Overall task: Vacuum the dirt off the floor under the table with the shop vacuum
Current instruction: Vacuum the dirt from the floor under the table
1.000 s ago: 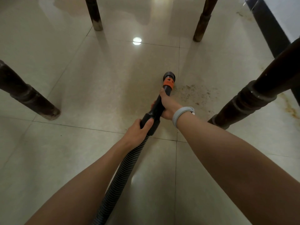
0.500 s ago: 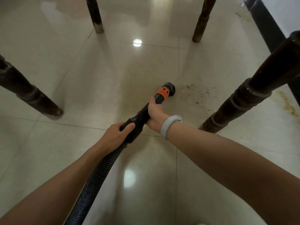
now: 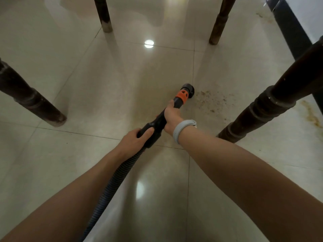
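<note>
I hold a black vacuum wand with an orange collar (image 3: 182,95) low over the glossy tiled floor. Its round black nozzle (image 3: 188,88) sits at the left edge of a patch of brown dirt (image 3: 212,103). My right hand (image 3: 172,117) grips the wand just behind the orange collar; a grey band is on that wrist. My left hand (image 3: 133,141) grips the wider black cuff where the ribbed hose (image 3: 111,186) joins. The hose runs down between my forearms and out of the frame at the bottom.
Dark turned table legs stand around the spot: near right (image 3: 262,110), near left (image 3: 29,100), far left (image 3: 103,14), far right (image 3: 219,21). A yellow-brown stain (image 3: 312,116) marks the floor at the right. A dark skirting board (image 3: 293,32) runs along the right wall.
The wand has swung from pointing straight ahead to pointing right, and both hands have drawn back toward me. The nozzle now lies beside the dirt patch.
</note>
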Demonstrator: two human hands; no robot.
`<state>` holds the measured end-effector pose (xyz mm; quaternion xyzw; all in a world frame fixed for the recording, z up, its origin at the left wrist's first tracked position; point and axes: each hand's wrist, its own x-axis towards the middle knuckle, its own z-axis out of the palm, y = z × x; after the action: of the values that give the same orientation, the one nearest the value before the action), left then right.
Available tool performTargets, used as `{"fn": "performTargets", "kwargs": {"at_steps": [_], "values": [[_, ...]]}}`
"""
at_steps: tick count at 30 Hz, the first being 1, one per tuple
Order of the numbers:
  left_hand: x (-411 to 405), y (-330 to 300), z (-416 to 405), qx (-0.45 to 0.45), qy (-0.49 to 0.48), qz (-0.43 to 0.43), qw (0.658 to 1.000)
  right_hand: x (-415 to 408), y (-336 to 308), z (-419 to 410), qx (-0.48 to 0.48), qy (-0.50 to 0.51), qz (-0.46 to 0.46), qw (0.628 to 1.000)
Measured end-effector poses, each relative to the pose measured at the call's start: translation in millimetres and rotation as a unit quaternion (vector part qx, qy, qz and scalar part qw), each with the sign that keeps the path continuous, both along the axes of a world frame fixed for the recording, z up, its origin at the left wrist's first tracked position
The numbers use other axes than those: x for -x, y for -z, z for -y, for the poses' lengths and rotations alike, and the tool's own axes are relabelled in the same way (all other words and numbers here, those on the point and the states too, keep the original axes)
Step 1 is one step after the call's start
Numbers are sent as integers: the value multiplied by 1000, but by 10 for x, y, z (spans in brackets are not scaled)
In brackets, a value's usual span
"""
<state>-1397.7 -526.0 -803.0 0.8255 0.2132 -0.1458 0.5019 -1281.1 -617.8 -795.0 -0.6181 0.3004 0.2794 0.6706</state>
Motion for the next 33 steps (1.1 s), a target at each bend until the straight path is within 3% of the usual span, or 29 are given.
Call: {"fn": "performTargets", "kwargs": {"at_steps": [14, 19, 26, 33], "values": [[-309, -199, 430, -24, 51, -29, 998, -414, -205, 378, 89, -13, 17, 996], [-119, -152, 439, -36, 42, -37, 998, -177, -230, 413, 51, -15, 6, 999], [87, -298, 296, 29, 82, -88, 992, 172, -173, 459, -13, -11, -26, 1000], [295, -343, 322, 166, 114, -124, 972, 466, -98, 520, -45, 7, -55, 997]]}}
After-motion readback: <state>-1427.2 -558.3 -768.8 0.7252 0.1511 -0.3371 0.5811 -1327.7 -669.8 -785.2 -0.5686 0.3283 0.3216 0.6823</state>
